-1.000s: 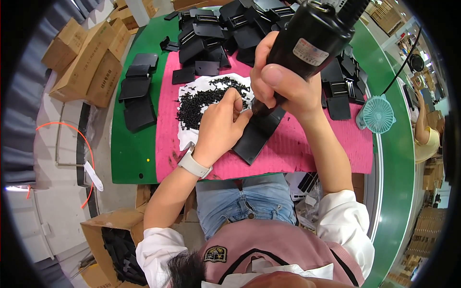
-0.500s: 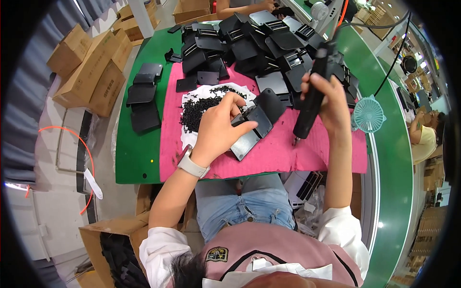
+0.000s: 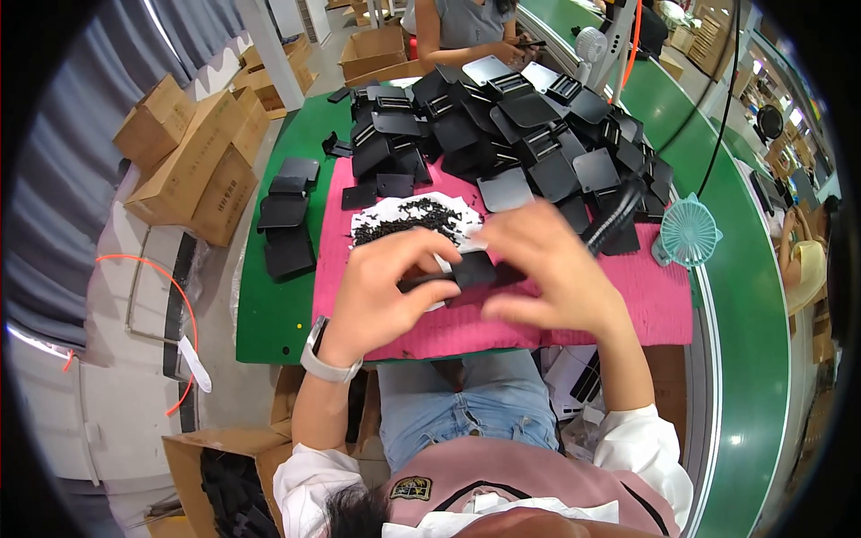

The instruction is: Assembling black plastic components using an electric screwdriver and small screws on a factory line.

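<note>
Black part (image 3: 471,269): a flat, matte plastic plate, held over the middle of the pink mat, between both hands.
Change: half a second ago the right hand gripped a thick black power screwdriver upright; now that tool is out of its grip and both hands close on the part, so the driving looks finished for this piece.
Left hand (image 3: 381,287): curled around the part's left edge, thumb and fingers pinching it.
Right hand (image 3: 547,269): blurred with motion, fingers bent onto the part's right side; how firm the hold is I cannot tell.
Pink mat (image 3: 628,305): soft, cloth-like, spread on the green table (image 3: 278,314).
Screws (image 3: 404,220): a loose heap of tiny black ones on white paper, just beyond the hands.
Pile of plates (image 3: 520,125): glossy and matte black squares, stacked untidily at the far end.
Small fan (image 3: 689,235): pale teal, round grille, at the right.
</note>
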`<control>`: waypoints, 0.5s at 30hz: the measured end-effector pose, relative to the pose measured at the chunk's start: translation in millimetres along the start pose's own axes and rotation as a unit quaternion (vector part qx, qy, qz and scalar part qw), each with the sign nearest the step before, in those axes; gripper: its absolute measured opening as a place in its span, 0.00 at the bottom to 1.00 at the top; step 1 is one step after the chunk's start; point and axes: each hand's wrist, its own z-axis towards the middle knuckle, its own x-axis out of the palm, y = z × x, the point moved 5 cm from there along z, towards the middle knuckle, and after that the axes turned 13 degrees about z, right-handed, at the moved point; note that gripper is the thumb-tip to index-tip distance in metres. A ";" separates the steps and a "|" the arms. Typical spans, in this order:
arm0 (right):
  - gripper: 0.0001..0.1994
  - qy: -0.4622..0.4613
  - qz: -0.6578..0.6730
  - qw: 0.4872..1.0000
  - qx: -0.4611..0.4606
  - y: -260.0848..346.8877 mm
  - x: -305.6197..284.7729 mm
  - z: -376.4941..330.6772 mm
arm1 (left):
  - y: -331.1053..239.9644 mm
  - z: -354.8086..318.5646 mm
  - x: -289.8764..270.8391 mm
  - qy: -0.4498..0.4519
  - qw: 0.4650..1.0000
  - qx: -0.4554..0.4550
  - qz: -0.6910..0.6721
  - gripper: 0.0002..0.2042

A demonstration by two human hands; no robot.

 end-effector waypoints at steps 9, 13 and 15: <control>0.18 -0.076 0.301 0.945 0.100 -1.6 37.9 18.8 | 21.8 -26.4 -2.5 -0.265 0.953 0.015 -0.147 0.38; 0.13 0.069 0.364 0.917 0.147 -1.0 44.5 16.7 | 28.3 -54.5 15.7 -0.222 0.926 -0.077 -0.295 0.23; 0.14 0.067 0.442 0.881 0.157 -9.5 57.1 10.8 | 27.1 -69.0 3.0 -0.277 0.908 -0.114 -0.294 0.12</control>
